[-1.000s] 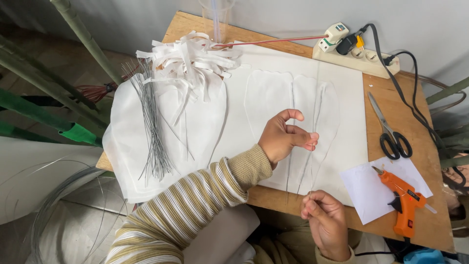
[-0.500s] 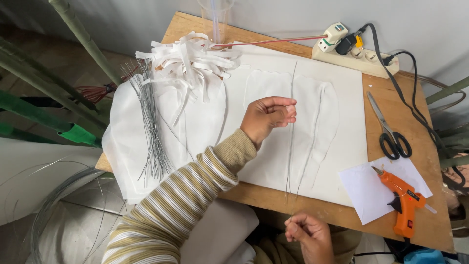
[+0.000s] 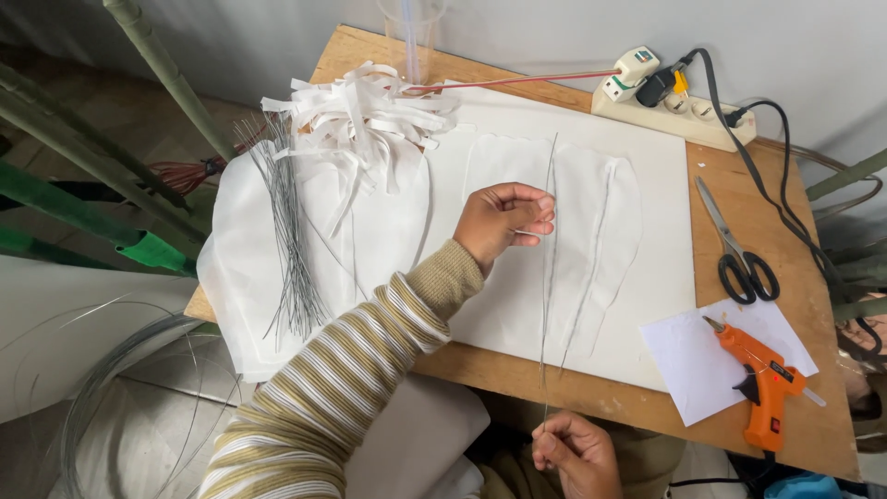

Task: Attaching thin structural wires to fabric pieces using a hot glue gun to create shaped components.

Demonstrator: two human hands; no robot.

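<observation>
Your left hand (image 3: pixel 504 220) pinches a thin wire (image 3: pixel 548 277) partway along; your right hand (image 3: pixel 575 453) grips its near end below the table edge. The wire runs straight over a white petal-shaped fabric piece (image 3: pixel 591 231) on the white board (image 3: pixel 665 185). Scissors (image 3: pixel 739 254) and an orange glue gun (image 3: pixel 759 379) lie to the right.

head cam | looks steeply down from above | near | wooden table (image 3: pixel 591 397) fills frame; single view
</observation>
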